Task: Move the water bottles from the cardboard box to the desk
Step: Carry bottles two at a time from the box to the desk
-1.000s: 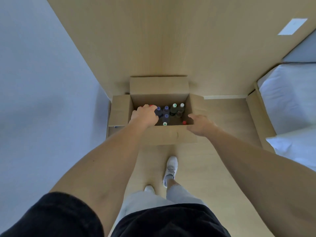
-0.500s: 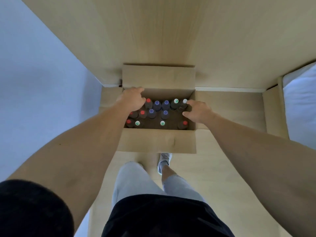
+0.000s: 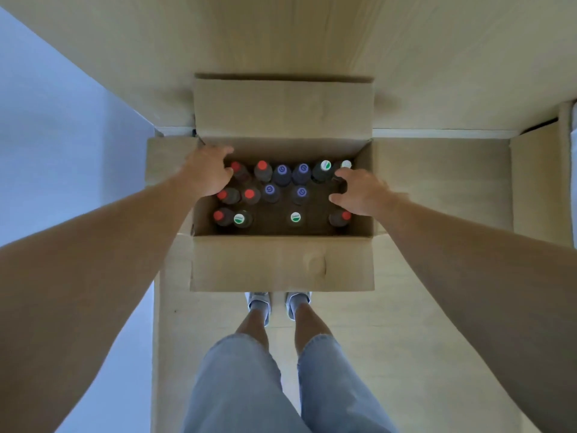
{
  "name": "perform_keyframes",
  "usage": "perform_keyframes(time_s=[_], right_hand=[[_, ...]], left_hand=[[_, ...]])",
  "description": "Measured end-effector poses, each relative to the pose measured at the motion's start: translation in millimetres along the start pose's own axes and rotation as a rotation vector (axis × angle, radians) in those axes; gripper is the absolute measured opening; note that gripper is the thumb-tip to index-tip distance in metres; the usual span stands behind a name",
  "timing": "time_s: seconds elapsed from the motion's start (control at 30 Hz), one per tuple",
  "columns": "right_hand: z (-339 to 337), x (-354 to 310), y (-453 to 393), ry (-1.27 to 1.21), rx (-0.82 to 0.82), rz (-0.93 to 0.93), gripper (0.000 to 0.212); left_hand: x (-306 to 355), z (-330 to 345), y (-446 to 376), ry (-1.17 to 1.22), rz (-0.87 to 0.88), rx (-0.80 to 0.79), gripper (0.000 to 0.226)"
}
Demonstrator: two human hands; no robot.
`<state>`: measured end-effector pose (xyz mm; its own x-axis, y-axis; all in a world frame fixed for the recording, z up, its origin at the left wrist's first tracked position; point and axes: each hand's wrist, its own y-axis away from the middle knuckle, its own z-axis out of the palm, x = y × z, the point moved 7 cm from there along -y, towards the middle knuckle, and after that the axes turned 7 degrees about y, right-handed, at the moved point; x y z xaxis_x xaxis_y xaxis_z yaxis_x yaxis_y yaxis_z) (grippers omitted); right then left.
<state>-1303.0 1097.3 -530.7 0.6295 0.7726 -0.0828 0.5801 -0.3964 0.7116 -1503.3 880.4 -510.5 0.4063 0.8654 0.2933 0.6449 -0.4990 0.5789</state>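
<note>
An open cardboard box [image 3: 281,264] stands on the wooden floor in front of my feet. Several upright water bottles fill it, seen from above: red caps [image 3: 262,165] on the left, purple caps [image 3: 282,170] in the middle, green-and-white caps [image 3: 295,217] towards the front. My left hand [image 3: 207,173] reaches into the back left corner, fingers spread around a red-capped bottle [image 3: 235,167]. My right hand [image 3: 359,192] hovers at the right side, fingers apart, fingertips beside a white-capped bottle [image 3: 346,164]. Neither hand has lifted a bottle.
A pale wooden panel [image 3: 281,35] rises right behind the box. A light wall [image 3: 62,135] runs along the left. A wooden piece [image 3: 537,182] stands at the right. My legs and shoes [image 3: 259,303] are just in front of the box.
I have stepped closer, feet now together, and the view looks straight down into the box. Both hands sit lower inside it, the left in the back left corner, the right by the white cap.
</note>
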Motion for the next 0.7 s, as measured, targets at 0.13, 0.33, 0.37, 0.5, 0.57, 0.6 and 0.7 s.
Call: perform_keyframes(time_s=[0.13, 0.33, 0.37, 0.5, 0.57, 0.6, 0.7], right_hand=[[30, -6, -32, -0.002, -0.016, 0.006, 0.067], [63, 2, -70, 0.007, -0.007, 0.022, 0.067], [67, 4, -74, 0.016, -0.009, 0.025, 0.067], [72, 12, -90, 0.047, -0.001, 0.044, 0.069], [73, 16, -97, 0.049, 0.004, 0.053, 0.069], [73, 16, -100, 0.051, 0.008, 0.050, 0.068], [71, 19, -108, 0.054, 0.015, 0.041, 0.067]], left_hand=[[-25, 35, -21, 0.009, -0.015, -0.033, 0.053], [-49, 75, -49, -0.029, 0.011, -0.063, 0.052], [-53, 79, -52, -0.031, 0.012, -0.065, 0.052], [-65, 90, -66, -0.030, 0.019, -0.069, 0.053], [-72, 95, -71, -0.044, 0.015, -0.072, 0.053], [-74, 98, -73, -0.052, 0.015, -0.073, 0.053], [-78, 104, -79, -0.071, 0.016, -0.073, 0.053]])
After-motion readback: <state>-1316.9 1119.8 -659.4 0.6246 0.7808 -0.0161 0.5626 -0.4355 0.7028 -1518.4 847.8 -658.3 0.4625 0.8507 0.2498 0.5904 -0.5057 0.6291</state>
